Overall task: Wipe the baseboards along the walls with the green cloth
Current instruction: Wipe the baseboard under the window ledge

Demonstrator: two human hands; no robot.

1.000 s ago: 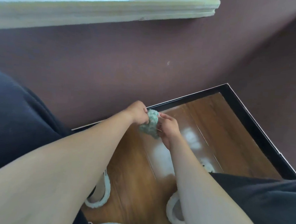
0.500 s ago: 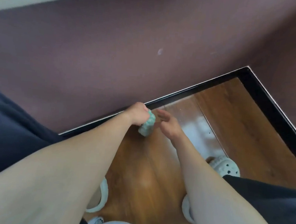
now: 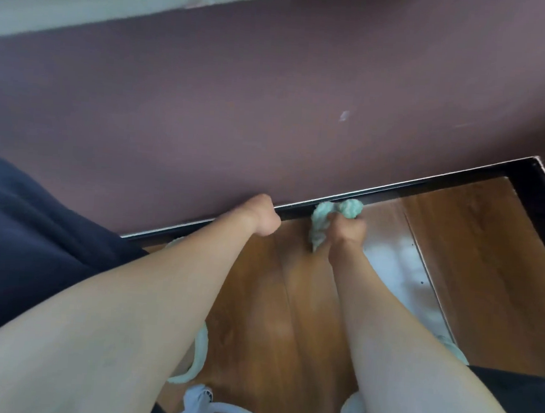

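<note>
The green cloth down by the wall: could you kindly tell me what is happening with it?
A person is bent low near a room corner. Their right hand grips the crumpled green cloth and presses it against the glossy black baseboard under the purple wall. The left hand, curled and apparently empty, rests against the foot of that wall, to the left of the cloth.

Wooden floor (image 3: 474,252) under seemingly pale slippers (image 3: 202,346)
</note>
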